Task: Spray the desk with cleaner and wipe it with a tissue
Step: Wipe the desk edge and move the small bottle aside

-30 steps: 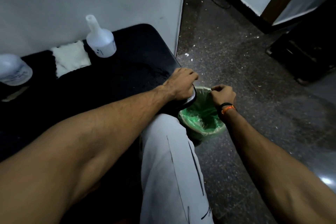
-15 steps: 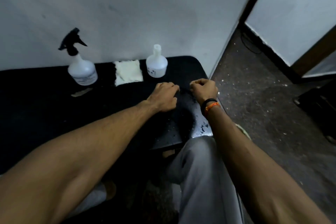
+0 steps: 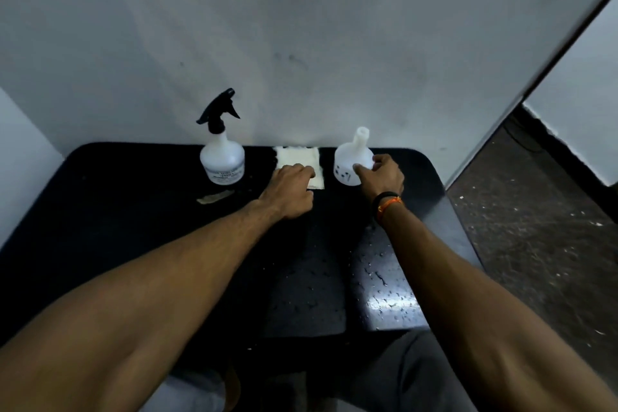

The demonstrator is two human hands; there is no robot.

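Note:
A black desk (image 3: 133,211) stands against a white wall. At its back are a white spray bottle (image 3: 222,160) with a black trigger head, a folded white tissue (image 3: 297,157), and a white bottle without a cap (image 3: 351,157). My left hand (image 3: 291,191) lies on the tissue's near edge with its fingers curled onto it. My right hand (image 3: 381,181), with a black and orange band at the wrist, wraps its thumb and fingers round the lower right side of the capless bottle. Wet droplets (image 3: 384,278) glisten on the desk's near right part.
A small pale scrap (image 3: 215,197) lies on the desk just in front of the spray bottle. The desk's right edge drops to a dark speckled floor (image 3: 535,227). A wall corner rises at the right. My grey trouser leg (image 3: 418,378) shows below the desk.
My view swung from the green-lined bin on the floor back up to the desk. Both hands moved forward, the left onto the tissue and the right onto the capless bottle.

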